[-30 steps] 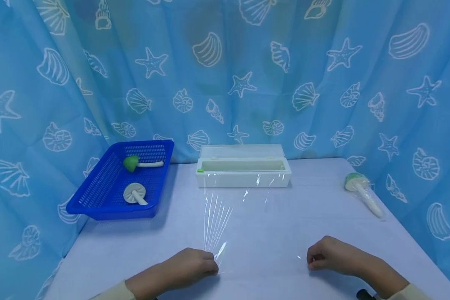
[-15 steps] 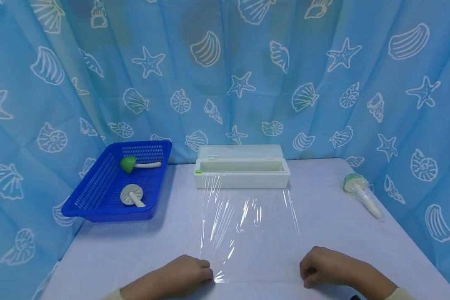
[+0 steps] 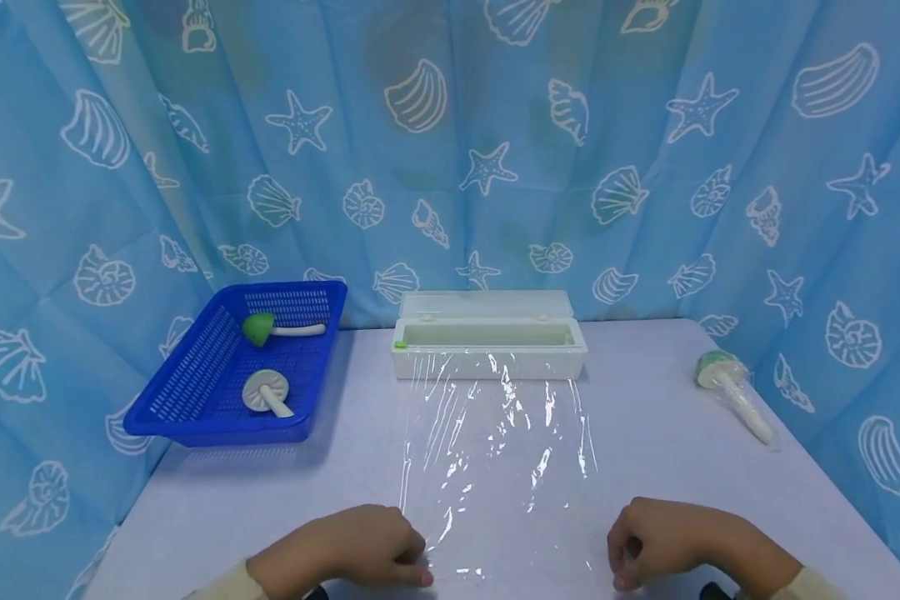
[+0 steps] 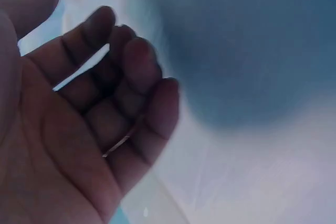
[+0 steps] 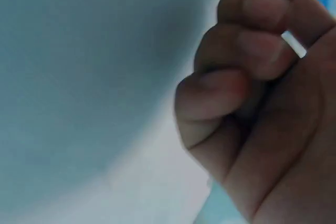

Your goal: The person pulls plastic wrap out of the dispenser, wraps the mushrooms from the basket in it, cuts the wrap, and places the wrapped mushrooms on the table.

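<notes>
A sheet of clear plastic wrap [image 3: 495, 467] stretches from the white wrap dispenser [image 3: 487, 363] toward the table's front, wrinkled and shiny. At its near left corner is my left hand [image 3: 363, 546], thumb and index fingertip apart. The left wrist view shows that hand's fingers [image 4: 144, 72] loosely bent, gripping nothing. My right hand [image 3: 671, 542] is at the near right corner, where thumb and index finger meet and appear to pinch the film's edge. In the right wrist view its other fingers [image 5: 215, 93] are curled in; the pinch itself is out of sight.
A blue basket [image 3: 221, 437] on the left holds two toy mushrooms, one with a green cap [image 3: 258, 329], one showing its pale underside [image 3: 265, 391]. A film-wrapped mushroom [image 3: 733, 396] lies near the right edge. The dispenser's lid [image 3: 487, 303] is raised; a shell-patterned curtain [image 3: 450, 150] hangs behind.
Both hands have moved nearer the front edge with the wrap, which lies longer and lower on the table. My left thumb and index finger have parted, letting go of the film.
</notes>
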